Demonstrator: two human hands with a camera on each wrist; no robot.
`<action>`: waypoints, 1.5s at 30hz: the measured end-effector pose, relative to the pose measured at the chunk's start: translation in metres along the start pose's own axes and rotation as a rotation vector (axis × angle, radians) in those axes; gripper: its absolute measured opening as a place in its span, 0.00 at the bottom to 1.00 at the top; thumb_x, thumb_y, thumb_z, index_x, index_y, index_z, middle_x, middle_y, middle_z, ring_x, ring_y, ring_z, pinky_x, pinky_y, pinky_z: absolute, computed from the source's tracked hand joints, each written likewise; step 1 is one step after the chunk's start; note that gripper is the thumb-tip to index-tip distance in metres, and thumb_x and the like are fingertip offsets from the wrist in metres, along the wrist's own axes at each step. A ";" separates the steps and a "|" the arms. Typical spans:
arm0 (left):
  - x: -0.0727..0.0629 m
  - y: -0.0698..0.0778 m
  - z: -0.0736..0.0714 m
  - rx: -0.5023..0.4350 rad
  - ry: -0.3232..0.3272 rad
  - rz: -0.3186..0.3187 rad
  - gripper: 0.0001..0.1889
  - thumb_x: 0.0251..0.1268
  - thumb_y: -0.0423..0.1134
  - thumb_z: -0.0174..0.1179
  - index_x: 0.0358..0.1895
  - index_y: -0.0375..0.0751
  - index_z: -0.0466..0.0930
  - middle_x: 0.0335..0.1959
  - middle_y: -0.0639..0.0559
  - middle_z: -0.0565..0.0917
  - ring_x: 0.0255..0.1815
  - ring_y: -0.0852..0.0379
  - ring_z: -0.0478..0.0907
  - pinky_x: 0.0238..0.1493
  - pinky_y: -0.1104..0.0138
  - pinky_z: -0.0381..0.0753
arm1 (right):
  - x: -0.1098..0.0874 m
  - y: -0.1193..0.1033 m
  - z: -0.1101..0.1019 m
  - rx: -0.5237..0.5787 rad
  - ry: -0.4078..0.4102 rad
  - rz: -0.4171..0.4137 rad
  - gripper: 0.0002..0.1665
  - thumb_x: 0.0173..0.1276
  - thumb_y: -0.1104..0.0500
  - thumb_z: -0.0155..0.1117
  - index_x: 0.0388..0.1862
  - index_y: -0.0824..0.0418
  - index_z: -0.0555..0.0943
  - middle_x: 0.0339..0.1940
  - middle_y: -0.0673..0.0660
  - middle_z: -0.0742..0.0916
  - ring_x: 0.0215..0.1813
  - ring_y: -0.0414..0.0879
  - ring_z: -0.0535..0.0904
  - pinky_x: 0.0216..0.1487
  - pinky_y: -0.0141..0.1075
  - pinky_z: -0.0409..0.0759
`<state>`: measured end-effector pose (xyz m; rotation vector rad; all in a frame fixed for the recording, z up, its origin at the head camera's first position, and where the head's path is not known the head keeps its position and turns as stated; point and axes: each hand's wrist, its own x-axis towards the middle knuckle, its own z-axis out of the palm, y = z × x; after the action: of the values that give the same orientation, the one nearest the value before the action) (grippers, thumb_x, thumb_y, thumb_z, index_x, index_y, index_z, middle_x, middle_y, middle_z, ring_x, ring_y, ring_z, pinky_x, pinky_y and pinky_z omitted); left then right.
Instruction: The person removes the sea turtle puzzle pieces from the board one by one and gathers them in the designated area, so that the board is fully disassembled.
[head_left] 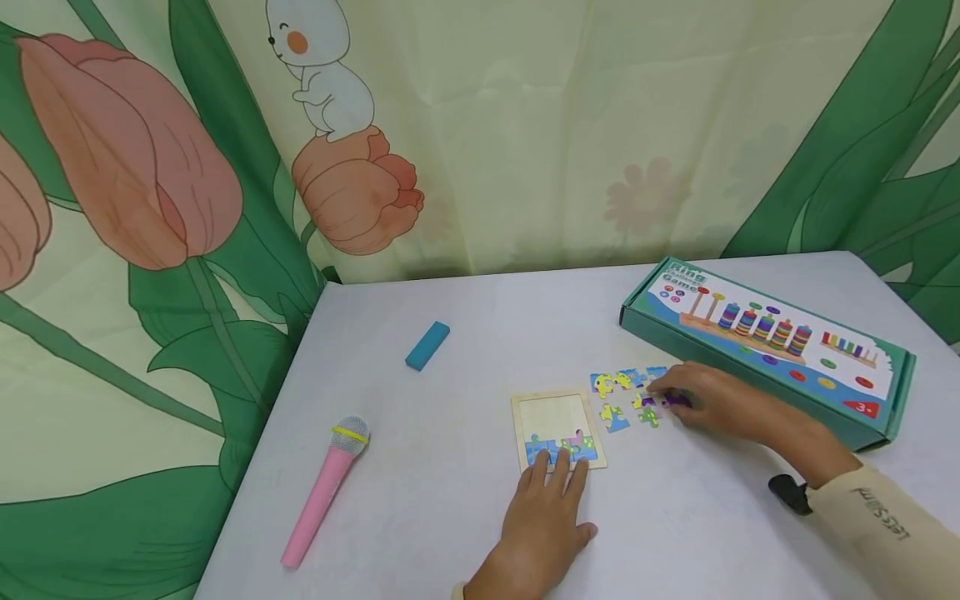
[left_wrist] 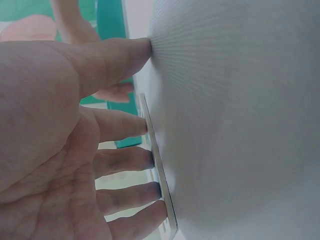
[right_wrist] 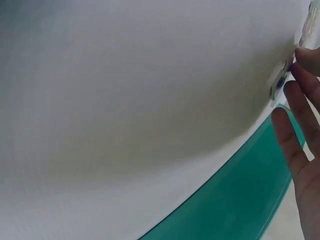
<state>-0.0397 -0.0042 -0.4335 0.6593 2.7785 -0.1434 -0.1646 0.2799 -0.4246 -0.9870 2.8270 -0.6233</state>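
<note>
My left hand (head_left: 542,525) lies with its fingers spread, fingertips on the near edge of a square wooden puzzle board (head_left: 553,411). In the left wrist view those fingertips (left_wrist: 142,159) press along the board's edge, with the thumb on the tablecloth. A row of blue, green and pink puzzle pieces (head_left: 540,450) fills the board's near side. Over loose pieces to its right, my right hand (head_left: 716,404) reaches down, its fingertips at a purple piece (head_left: 678,398) partly hidden beneath them. In the right wrist view its fingers (right_wrist: 302,107) extend fairly straight, low over the pieces.
Several loose colourful pieces (head_left: 615,418) lie right of the board. Behind the right arm is a green ring game box (head_left: 765,346). A pink toy microphone (head_left: 322,500) and a blue block (head_left: 427,346) lie on the left. A printed curtain (head_left: 525,150) hangs behind the table.
</note>
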 end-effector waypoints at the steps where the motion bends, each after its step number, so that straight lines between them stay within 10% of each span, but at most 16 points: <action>1: 0.000 0.000 0.000 0.004 0.002 0.001 0.41 0.70 0.68 0.55 0.81 0.57 0.59 0.81 0.54 0.60 0.80 0.49 0.56 0.74 0.61 0.62 | 0.000 -0.001 0.001 -0.004 0.012 -0.010 0.20 0.62 0.68 0.76 0.54 0.61 0.88 0.51 0.54 0.88 0.53 0.53 0.82 0.54 0.51 0.83; 16: -0.007 -0.006 -0.009 -0.061 0.003 0.035 0.42 0.74 0.65 0.53 0.83 0.50 0.54 0.82 0.51 0.56 0.81 0.47 0.53 0.77 0.57 0.58 | 0.048 -0.084 0.033 0.148 0.001 -0.034 0.12 0.68 0.69 0.70 0.49 0.61 0.89 0.43 0.49 0.87 0.46 0.44 0.82 0.49 0.41 0.84; 23: 0.001 -0.062 -0.032 -0.328 0.047 -0.049 0.45 0.73 0.56 0.62 0.81 0.33 0.54 0.80 0.41 0.60 0.79 0.44 0.57 0.77 0.54 0.59 | 0.070 -0.112 0.045 0.165 -0.074 0.046 0.15 0.69 0.63 0.72 0.53 0.65 0.88 0.46 0.52 0.86 0.43 0.43 0.79 0.46 0.36 0.82; 30: 0.032 -0.096 -0.028 -0.531 0.054 0.059 0.49 0.68 0.48 0.70 0.82 0.33 0.50 0.82 0.42 0.54 0.82 0.46 0.52 0.78 0.54 0.55 | 0.075 -0.121 0.056 0.144 -0.094 0.038 0.19 0.62 0.62 0.79 0.52 0.66 0.88 0.43 0.52 0.84 0.45 0.43 0.79 0.48 0.35 0.82; 45: 0.038 -0.091 -0.032 -0.385 -0.004 -0.016 0.54 0.53 0.50 0.81 0.79 0.34 0.59 0.77 0.43 0.62 0.74 0.44 0.63 0.68 0.49 0.70 | 0.066 -0.140 0.066 0.221 0.012 0.017 0.18 0.58 0.69 0.79 0.43 0.57 0.82 0.37 0.45 0.83 0.40 0.41 0.78 0.44 0.36 0.81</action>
<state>-0.1218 -0.0641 -0.4114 0.5338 2.6953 0.3775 -0.1217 0.1172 -0.4254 -0.9215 2.6977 -0.9188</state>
